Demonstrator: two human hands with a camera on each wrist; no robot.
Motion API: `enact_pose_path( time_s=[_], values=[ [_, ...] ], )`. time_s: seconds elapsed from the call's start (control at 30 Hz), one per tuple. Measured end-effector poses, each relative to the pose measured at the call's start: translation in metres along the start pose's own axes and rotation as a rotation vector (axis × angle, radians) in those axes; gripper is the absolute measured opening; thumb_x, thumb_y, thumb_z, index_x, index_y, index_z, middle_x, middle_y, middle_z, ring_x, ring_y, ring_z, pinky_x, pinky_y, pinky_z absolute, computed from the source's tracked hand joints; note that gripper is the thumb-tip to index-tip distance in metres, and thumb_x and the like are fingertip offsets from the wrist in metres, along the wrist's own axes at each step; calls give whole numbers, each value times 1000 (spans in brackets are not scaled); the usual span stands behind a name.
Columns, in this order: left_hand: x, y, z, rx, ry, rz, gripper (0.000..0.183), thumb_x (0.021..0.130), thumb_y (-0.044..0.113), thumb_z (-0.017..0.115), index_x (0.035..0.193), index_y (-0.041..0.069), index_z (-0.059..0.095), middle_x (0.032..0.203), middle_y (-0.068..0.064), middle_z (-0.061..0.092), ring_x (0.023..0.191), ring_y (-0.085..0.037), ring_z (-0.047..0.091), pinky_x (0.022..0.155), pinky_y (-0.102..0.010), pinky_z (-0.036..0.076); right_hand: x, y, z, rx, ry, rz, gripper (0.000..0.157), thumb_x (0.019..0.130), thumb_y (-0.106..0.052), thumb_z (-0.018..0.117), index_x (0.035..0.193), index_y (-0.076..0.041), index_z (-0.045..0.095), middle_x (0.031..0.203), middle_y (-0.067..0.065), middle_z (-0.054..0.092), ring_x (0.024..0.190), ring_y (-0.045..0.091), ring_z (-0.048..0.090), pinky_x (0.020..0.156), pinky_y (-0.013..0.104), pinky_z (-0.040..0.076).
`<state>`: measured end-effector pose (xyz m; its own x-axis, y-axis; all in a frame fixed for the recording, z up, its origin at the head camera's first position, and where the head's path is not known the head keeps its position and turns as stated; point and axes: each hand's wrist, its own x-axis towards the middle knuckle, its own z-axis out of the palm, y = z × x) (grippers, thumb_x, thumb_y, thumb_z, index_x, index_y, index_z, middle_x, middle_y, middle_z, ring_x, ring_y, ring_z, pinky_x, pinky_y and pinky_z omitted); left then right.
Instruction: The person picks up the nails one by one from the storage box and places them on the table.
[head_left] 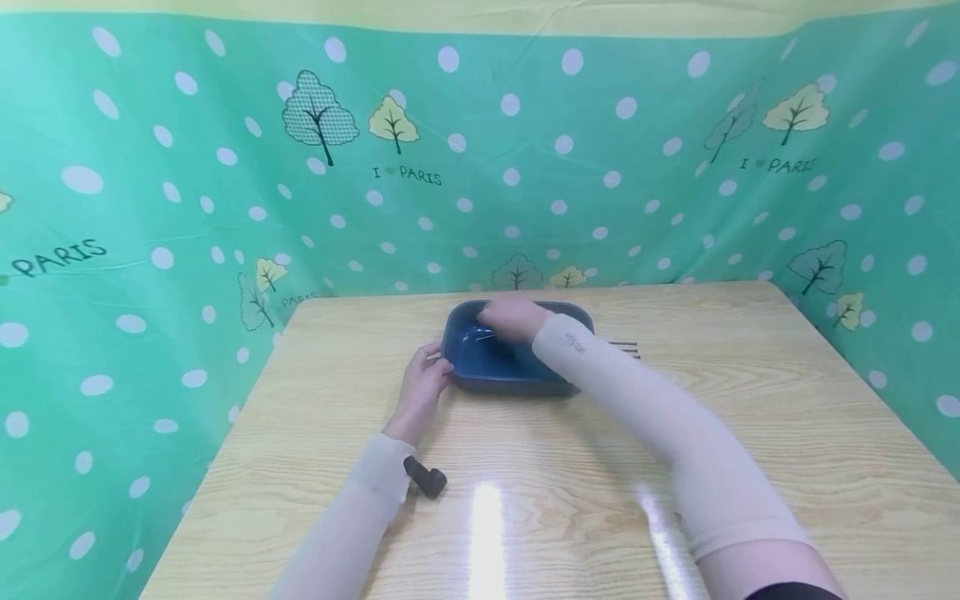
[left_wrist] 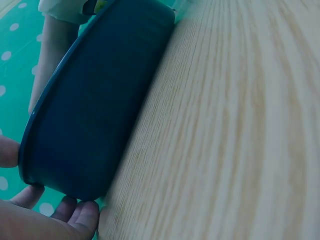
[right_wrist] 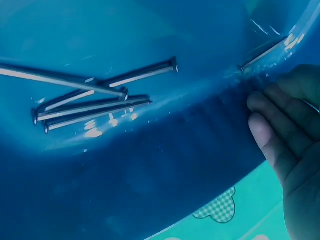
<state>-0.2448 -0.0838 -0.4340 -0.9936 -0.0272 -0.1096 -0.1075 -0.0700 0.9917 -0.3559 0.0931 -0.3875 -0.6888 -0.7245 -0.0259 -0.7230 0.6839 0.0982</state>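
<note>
A dark blue plastic basin point(head_left: 517, 387) with rounded corners stands on the table. My left hand point(head_left: 422, 392) holds its near left corner, with fingertips against the outer wall in the left wrist view and one digit up at the rim. Inside the basin is my right hand point(head_left: 517, 317), its fingers loosely extended and close to the sloping wall in the right wrist view. Just past those fingertips lies a single metal nail point(right_wrist: 264, 54). Several more nails point(right_wrist: 90, 107) lie crossed in a loose pile on the basin floor.
A few nails point(head_left: 626, 351) lie side by side on the wooden table point(head_left: 585, 500), just right of the basin and partly behind the right forearm. A green dotted cloth point(head_left: 510, 175) hangs behind the table and along both sides.
</note>
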Motion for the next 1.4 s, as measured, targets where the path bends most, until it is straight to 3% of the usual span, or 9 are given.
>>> enact_pose_path(
  time_s=[0.5, 0.67, 0.93, 1.4],
  values=[
    [-4, 4, -2, 0, -18, -27, 44, 82, 7, 49, 125, 10, 42, 125, -11, 45, 114, -23, 48, 99, -32, 39, 11, -5, 17, -136, -87, -20, 11, 82, -11, 57, 86, -18, 64, 75, -5, 59, 65, 11, 53, 61, 24, 48],
    [-4, 6, -3, -7, -33, -32, 45, 84, 7, 48, 128, 8, 40, 129, -14, 42, 118, -25, 45, 100, -33, 38, 13, -5, 18, -120, -99, -20, 11, 82, -10, 58, 87, -18, 64, 75, -5, 58, 66, 12, 54, 61, 25, 49],
    [0, 0, -1, 4, 0, -18, 42, 81, 9, 51, 122, 12, 44, 120, -9, 49, 111, -20, 50, 97, -31, 41, 13, -7, 17, -133, -86, -33, 13, 81, -10, 59, 90, -17, 65, 79, -3, 61, 68, 13, 56, 64, 25, 50],
    [-2, 7, 0, -28, -27, -35, 46, 83, 5, 50, 127, 6, 40, 126, -17, 44, 116, -27, 46, 100, -36, 38, 16, -4, 22, -76, -119, -5, 15, 81, -9, 60, 93, -16, 63, 79, -2, 60, 69, 15, 57, 66, 28, 51]
  ],
)
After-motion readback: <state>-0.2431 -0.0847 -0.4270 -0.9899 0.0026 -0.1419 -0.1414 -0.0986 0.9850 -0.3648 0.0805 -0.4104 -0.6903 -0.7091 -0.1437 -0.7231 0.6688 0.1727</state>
